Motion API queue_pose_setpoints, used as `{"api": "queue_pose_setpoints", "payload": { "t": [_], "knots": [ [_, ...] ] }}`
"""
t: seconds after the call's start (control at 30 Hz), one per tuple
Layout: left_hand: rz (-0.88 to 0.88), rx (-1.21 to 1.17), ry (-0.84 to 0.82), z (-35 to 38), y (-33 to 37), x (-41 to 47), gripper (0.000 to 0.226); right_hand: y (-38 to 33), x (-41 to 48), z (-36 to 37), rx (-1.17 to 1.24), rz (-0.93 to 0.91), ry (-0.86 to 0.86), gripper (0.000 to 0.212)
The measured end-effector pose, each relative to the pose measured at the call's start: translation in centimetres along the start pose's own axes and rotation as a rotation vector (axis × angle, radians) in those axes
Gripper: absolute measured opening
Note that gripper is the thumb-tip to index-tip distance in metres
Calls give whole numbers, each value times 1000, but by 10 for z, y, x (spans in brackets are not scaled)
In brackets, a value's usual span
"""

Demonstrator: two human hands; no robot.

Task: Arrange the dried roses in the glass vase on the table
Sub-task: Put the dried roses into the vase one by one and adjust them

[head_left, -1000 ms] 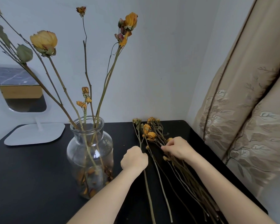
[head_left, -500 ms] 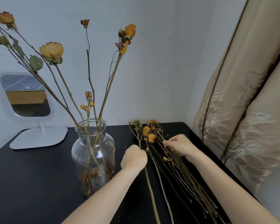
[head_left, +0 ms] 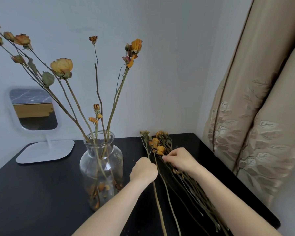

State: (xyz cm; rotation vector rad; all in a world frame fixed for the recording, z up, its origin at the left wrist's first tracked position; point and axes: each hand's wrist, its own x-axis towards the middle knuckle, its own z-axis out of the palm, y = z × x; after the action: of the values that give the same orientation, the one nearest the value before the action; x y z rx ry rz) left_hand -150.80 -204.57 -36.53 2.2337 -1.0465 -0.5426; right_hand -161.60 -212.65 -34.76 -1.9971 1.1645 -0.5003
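Loose dried roses [head_left: 157, 145] lie on the bench [head_left: 32, 193], long axis running away from the person, blooms far, cut ends near. The glass vase [head_left: 101, 167] stands just left of them. Left hand [head_left: 143, 169], nearer the vase, is curled round a single stem [head_left: 157, 201] at the bundle's left edge; right hand [head_left: 179, 160] pinches stems just below the blooms.
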Motion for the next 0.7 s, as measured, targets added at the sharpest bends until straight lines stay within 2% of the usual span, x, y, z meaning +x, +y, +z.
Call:
{"api": "queue_pose_setpoints", "payload": {
  "t": [0.17, 0.33, 0.43, 0.53, 0.7],
  "knots": [
    [-41, -46, -34, 11, -2, 5, 6, 10, 4, 16, -191, 68, -163, 26],
    [-132, -78, -49, 7, -8, 13, 19, 12, 9, 21, -145, 61, -84, 23],
    [-157, -80, -43, 3, -13, 17, 28, 8, 11, 19, -161, 57, -144, 23],
    [-113, -64, -22, 2, -14, 16, 28, 8, 12, 21, -198, 111, -221, 22],
    [107, -20, 57, -6, -8, 2, 20, 5, 14, 21, -166, 88, -137, 23]
  ]
}}
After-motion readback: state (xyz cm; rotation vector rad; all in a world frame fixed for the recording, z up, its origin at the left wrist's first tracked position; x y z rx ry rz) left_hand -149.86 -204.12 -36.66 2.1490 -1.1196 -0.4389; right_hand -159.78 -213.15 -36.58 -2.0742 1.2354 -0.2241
